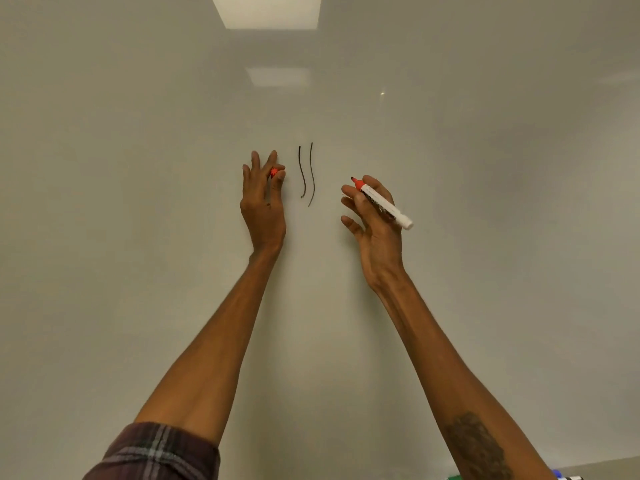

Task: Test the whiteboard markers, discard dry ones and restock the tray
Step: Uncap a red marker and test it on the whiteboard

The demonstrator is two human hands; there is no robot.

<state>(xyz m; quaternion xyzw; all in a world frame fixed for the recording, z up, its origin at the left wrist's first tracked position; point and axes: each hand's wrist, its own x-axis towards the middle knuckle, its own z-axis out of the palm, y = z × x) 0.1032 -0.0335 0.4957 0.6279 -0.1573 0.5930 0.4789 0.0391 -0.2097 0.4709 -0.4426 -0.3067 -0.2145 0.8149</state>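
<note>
Head view. I see both arms raised in front of the whiteboard point(138, 168), which fills the frame. The left hand point(263, 202) holds a small red cap point(273, 172): its thumb and nearest fingers point(273, 157) pinch the cap, and the remaining fingers point upward, slightly spread. The right hand point(375, 223) holds the uncapped marker point(382, 204), a white barrel with a red collar. Its tip points up and left toward the board, and the barrel lies across the curled fingers. I cannot tell whether the tip touches the board. Two dark wavy strokes point(306, 174) stand on the board between the hands, nearer the left. A plaid sleeve point(156, 452) covers the left upper arm. Ends of further markers point(568, 477) show at the lower right edge.
</note>
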